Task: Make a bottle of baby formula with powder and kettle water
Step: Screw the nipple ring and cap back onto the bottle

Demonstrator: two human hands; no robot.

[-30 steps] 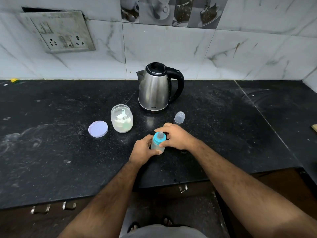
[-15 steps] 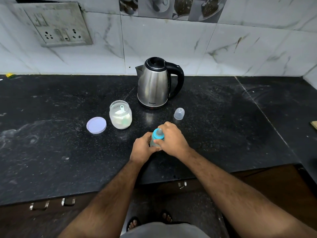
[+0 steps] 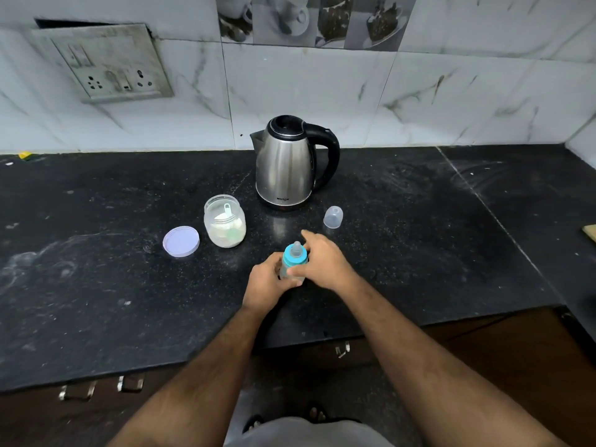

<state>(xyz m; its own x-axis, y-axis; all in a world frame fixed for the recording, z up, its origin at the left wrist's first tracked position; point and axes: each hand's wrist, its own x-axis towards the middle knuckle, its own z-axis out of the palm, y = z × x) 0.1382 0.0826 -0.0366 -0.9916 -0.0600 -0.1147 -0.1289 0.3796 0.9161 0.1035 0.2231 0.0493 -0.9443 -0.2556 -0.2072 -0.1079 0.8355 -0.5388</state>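
A small baby bottle (image 3: 293, 260) with a blue collar and clear teat stands on the black counter (image 3: 419, 246) in front of me. My left hand (image 3: 266, 283) wraps its body from the left. My right hand (image 3: 324, 259) touches the blue collar with its thumb, its index finger stretched out. An open glass jar of white powder (image 3: 225, 224) with a scoop inside stands behind to the left, its lilac lid (image 3: 181, 241) lying beside it. The steel kettle (image 3: 285, 162) stands at the back. The bottle's clear cap (image 3: 333, 217) sits right of the kettle.
A tiled wall with a socket panel (image 3: 108, 64) runs behind the counter. The counter's front edge lies just below my hands, with drawer handles (image 3: 77, 391) under it. A wooden edge (image 3: 590, 233) shows at the far right.
My right hand has turned on the blue collar and loosened, its fingers now spreading off the teat. My left hand stays wrapped around the bottle, which has not moved.
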